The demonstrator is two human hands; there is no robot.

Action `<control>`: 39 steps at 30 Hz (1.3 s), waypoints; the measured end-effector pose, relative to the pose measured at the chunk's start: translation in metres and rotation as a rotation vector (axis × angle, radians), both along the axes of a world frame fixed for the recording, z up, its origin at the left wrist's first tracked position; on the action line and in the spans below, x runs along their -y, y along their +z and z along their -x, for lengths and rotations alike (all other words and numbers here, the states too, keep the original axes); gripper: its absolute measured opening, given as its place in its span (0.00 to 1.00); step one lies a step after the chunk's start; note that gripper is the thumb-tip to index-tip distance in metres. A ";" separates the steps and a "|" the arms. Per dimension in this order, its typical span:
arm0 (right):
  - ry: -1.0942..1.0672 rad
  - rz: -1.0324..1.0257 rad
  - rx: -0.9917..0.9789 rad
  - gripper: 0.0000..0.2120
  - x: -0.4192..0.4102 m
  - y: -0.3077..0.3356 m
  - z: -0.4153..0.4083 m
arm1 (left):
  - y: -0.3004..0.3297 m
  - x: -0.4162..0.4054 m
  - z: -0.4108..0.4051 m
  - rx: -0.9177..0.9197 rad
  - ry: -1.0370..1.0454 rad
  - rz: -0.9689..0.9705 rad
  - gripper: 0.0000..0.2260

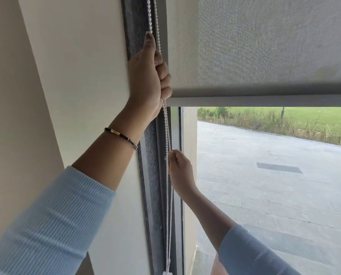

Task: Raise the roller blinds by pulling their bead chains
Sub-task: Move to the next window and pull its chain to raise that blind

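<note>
A grey roller blind (265,42) covers the upper part of the window, its bottom bar (265,101) a little above mid-height. A white bead chain (167,195) hangs in two strands along the dark window frame at the blind's left edge. My left hand (148,76) is raised high and closed around the chain, beside the blind's bottom left corner. My right hand (180,169) is lower, its fingers pinched on the chain at the glass edge. Both arms wear light blue sleeves, and the left wrist carries a dark bracelet.
A cream wall (76,96) fills the left side, with the dark window frame (151,195) next to it. Through the glass I see grey paving (265,185) and a green field with shrubs (284,118). A white chain fitting (167,272) sits at the bottom.
</note>
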State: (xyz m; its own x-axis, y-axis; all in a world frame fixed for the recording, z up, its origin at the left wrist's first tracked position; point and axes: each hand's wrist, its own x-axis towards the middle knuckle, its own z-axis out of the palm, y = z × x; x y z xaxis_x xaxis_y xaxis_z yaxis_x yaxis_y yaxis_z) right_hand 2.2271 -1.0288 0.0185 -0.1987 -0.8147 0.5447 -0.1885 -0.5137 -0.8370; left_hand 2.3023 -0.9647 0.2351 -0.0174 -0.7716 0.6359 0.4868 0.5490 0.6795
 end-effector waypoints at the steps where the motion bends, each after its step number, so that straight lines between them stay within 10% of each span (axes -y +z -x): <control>1: -0.003 -0.003 0.001 0.17 0.000 0.001 0.000 | -0.001 -0.001 0.000 -0.005 0.000 0.002 0.23; 39: -0.007 -0.001 0.055 0.10 0.003 0.032 0.001 | -0.018 -0.013 0.003 -0.033 -0.002 0.009 0.23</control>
